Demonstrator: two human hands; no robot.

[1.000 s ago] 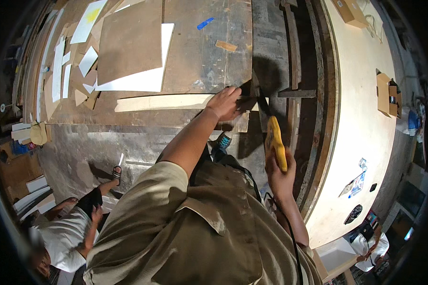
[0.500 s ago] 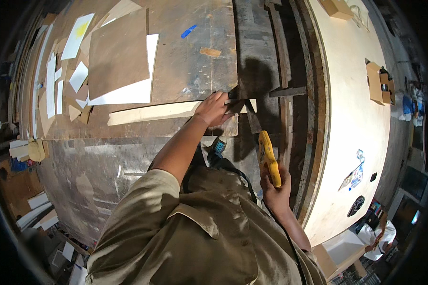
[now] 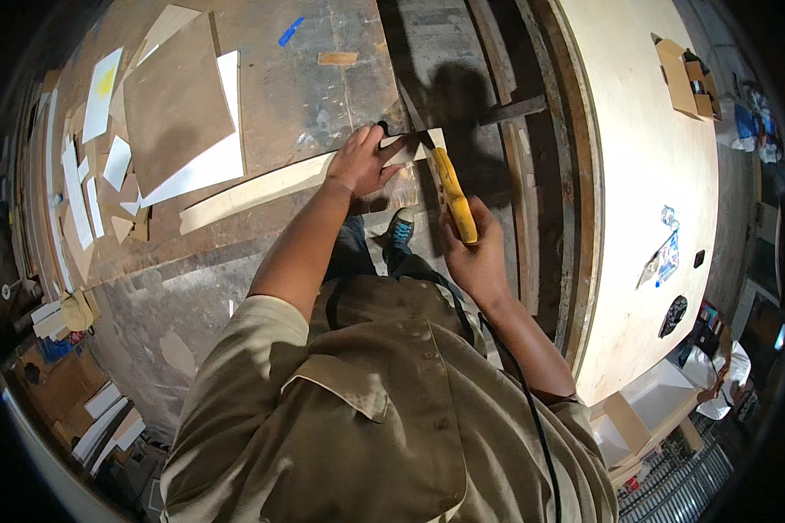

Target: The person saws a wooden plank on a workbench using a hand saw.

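A pale wood strip (image 3: 244,193) lies along the near edge of the stained work table (image 3: 314,100), its right end past the edge. My left hand (image 3: 358,161) is curled over the strip near that end, holding it; a small dark thing under the fingertips is too hidden to name. My right hand (image 3: 474,248) grips the yellow handle of a saw (image 3: 453,192), whose dark blade crosses the strip's right end and points away from me.
Board and white sheet offcuts (image 3: 183,105) lie at the table's left, a blue scrap (image 3: 290,31) farther back. Dark rails (image 3: 510,113) span the gap beside a pale panel (image 3: 637,166) bearing a cardboard box (image 3: 689,80). My shoe (image 3: 399,231) shows below.
The saw and my right hand have pushed forward, bringing the handle up to the strip. The whole view has shifted, and the person seen at lower left earlier is out of sight.
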